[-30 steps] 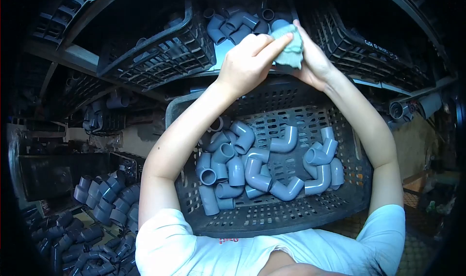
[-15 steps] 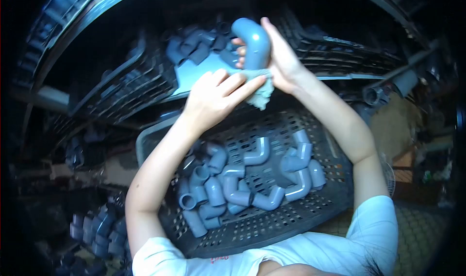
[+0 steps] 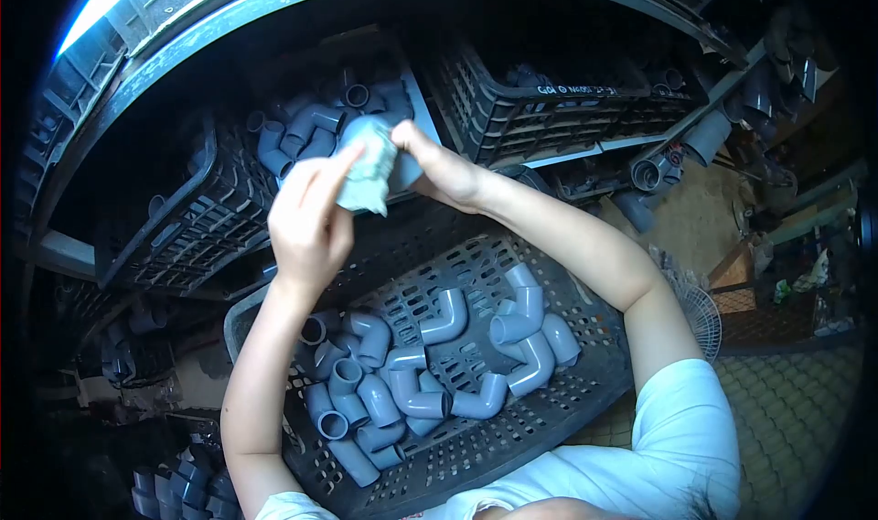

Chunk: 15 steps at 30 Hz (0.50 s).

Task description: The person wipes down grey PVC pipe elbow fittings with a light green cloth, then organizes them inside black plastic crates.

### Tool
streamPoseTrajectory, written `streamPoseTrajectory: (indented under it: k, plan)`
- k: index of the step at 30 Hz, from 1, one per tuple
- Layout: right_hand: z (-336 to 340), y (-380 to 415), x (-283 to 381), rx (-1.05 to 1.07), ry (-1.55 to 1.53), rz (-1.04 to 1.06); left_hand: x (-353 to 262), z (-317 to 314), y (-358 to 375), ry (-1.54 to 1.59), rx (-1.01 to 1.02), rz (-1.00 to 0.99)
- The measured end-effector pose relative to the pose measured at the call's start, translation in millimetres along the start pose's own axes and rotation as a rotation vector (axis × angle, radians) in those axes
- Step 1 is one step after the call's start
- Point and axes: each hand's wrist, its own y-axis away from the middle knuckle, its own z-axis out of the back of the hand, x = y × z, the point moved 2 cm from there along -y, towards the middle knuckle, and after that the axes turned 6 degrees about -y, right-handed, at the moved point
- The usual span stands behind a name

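My right hand [image 3: 441, 169] is closed round a grey plastic pipe elbow [image 3: 405, 174], which is largely hidden behind a cloth. Pinched in my left hand [image 3: 309, 216], the pale green cloth [image 3: 370, 174] presses against the elbow's surface. Both hands are raised over the far side of a black perforated crate [image 3: 604, 360]. Inside that crate lie several more grey elbows, among them a loose elbow [image 3: 447, 317] near the middle.
Behind my hands, a heap of grey fittings [image 3: 306, 128] rests on a shelf, between a black crate [image 3: 215, 204] and another crate [image 3: 567, 122] with white writing. More fittings [image 3: 187, 488] are piled at lower left. A fan [image 3: 702, 321] stands right of my right arm.
The view has shifted, and both hands now appear further left and lower. The elbow has turned, and the cloth now covers much of it. The crate's elbows look undisturbed.
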Motion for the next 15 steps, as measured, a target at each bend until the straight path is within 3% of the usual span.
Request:
streamPoseTrajectory:
  k: [2,7,9,10,12,15]
  plan:
    - [10.5,-2.7,-7.3,0.214,0.22,-0.049,5.9,4.9,-0.9,-0.008,0.004,0.129]
    - [-1.7,2.3,1.6,0.175,0.435,0.048,7.1,3.2,8.4,-0.021,-0.014,0.179]
    - [-5.9,6.4,5.3,0.028,0.495,0.305,1.7,-0.5,9.5,0.013,-0.02,0.115]
    - [-6.2,6.0,3.2,0.029,0.491,0.307,-1.9,0.5,8.6,0.034,-0.015,0.102]
    - [-7.8,5.9,3.3,0.053,0.611,0.603,-1.0,5.8,4.0,0.038,0.014,0.089]
    - [-3.8,5.3,-1.3,-0.001,0.62,0.579,2.6,8.1,1.3,0.055,0.045,0.008]
